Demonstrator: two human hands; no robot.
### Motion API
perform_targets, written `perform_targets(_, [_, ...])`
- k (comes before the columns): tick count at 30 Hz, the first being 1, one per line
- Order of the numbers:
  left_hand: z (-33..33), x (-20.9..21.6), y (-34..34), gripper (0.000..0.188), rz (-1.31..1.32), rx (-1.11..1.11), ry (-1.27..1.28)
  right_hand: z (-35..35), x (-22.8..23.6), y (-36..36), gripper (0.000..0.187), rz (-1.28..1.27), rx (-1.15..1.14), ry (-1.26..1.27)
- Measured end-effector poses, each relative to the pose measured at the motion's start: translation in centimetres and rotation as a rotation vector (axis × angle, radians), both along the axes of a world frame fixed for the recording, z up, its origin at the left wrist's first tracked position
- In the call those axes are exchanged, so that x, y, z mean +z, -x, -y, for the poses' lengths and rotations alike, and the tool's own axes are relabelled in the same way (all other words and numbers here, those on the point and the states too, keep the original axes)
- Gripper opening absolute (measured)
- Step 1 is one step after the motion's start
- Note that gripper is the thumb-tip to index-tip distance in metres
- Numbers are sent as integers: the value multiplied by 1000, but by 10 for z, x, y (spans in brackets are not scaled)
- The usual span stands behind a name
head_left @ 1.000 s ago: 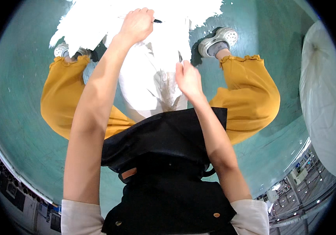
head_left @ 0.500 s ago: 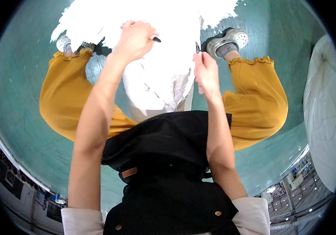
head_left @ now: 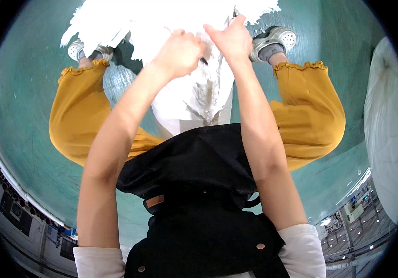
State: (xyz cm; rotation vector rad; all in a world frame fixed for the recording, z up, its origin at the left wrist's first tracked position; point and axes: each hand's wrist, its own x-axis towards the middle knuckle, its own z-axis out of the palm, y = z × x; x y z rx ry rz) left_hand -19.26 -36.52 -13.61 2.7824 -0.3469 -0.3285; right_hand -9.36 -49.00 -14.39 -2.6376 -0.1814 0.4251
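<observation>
Both hands are over a bright white, ragged-edged mass (head_left: pixel 115 21) lying between my feet. My left hand (head_left: pixel 180 54) is closed, and a small black tip juts from its lower side; the rest of that tool is hidden in the fist. Close to its right, my right hand (head_left: pixel 233 42) is closed with the thumb pointing left. A dark tip shows just beyond its fingers, on a slim tool mostly hidden by the hand. Below both hands, a crumpled white sack-like piece (head_left: pixel 185 99) reaches down toward my black apron (head_left: pixel 199 185). Glare washes out the white surface's detail.
My legs in mustard trousers (head_left: pixel 308 116) are spread on either side. Pale clogs (head_left: pixel 284 39) stand on the green floor (head_left: pixel 27 116). A large white plastic-covered object (head_left: pixel 384 129) stands at the right edge. Shelving and machinery (head_left: pixel 18 213) show at the lower left rim.
My right hand has moved forward and slightly left, and its tool's pale handle is now hidden. My left hand has shifted right and a little lower, so the two hands are closer.
</observation>
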Motion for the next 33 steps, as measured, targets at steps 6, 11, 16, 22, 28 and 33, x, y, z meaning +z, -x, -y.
perform_targets(6, [6, 4, 20, 8, 146, 72, 71, 39, -35, -12, 52, 11, 50, -58])
perform_targets(11, [-7, 3, 37, 8, -79, 122, 23, 86, -72, -20, 40, -33, -105, 17])
perform_targets(16, [-31, 8, 65, 8, -100, 234, 143, 101, -86, -12, 29, -212, -385, -284])
perform_targets(22, [-9, 8, 52, 19, -24, 384, 93, 125, -83, -10, 22, -430, -517, -597])
perform_targets(28, [24, -19, 69, 19, 266, 399, 17, 67, -17, 70, 29, 224, -429, -685])
perform_targets(33, [26, -47, 63, 23, 405, 493, 73, 30, -32, 107, 47, 3, -403, -121])
